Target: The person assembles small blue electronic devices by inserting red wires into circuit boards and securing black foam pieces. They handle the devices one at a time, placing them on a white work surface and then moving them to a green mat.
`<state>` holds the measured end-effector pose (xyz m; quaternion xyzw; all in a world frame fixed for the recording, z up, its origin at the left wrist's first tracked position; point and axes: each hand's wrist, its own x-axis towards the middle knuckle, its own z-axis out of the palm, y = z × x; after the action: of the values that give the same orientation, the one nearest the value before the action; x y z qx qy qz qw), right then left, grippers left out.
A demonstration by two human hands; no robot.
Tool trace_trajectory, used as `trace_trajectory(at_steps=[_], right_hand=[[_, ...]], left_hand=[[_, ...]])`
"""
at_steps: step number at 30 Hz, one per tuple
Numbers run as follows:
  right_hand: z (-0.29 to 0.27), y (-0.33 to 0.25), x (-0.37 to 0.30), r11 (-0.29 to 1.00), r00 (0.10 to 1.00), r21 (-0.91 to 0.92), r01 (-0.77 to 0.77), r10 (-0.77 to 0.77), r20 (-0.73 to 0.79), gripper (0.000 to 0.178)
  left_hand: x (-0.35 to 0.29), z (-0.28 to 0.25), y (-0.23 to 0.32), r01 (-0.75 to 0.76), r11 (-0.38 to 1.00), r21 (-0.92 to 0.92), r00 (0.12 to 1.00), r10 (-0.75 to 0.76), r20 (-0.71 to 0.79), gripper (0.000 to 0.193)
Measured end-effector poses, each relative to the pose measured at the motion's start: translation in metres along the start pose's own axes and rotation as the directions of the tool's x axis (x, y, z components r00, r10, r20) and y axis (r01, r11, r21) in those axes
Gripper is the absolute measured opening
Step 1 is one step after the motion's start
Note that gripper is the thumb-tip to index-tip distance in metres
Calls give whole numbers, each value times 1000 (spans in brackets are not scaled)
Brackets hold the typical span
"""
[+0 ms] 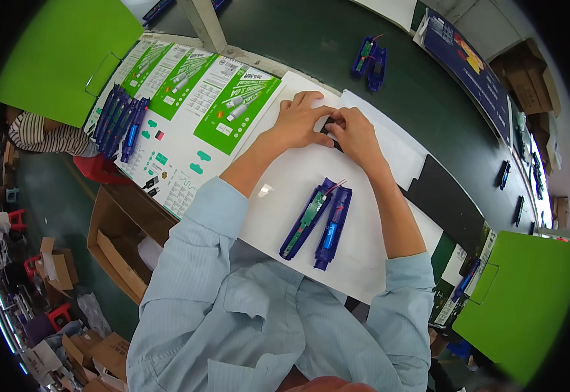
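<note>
I see my left hand (301,121) and right hand (353,130) pressed together, pinching a small dark part (328,128) over the white sheet (285,189) on the surface; an opened blue casing (317,222) lies nearer me, untouched.

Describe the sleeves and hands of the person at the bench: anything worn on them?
Both arms wear a light blue, finely striped shirt with sleeves rolled to about the elbow. The left hand and right hand are bare: no gloves, and no watch or ring shows from this view.
</note>
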<state>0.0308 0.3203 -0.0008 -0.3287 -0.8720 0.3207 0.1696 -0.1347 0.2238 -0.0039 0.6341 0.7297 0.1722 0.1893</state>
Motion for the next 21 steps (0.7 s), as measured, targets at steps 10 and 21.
trace_trajectory(at_steps=[10, 21], right_hand=[[2, -5, -15, 959, 992, 282, -13, 47, -115, 22], [2, -41, -28, 943, 974, 271, 192, -149, -172, 27]], left_hand=[[-1, 6, -8, -78, 997, 12, 995, 79, -61, 83], [4, 3, -11, -80, 994, 68, 997, 80, 9, 77]])
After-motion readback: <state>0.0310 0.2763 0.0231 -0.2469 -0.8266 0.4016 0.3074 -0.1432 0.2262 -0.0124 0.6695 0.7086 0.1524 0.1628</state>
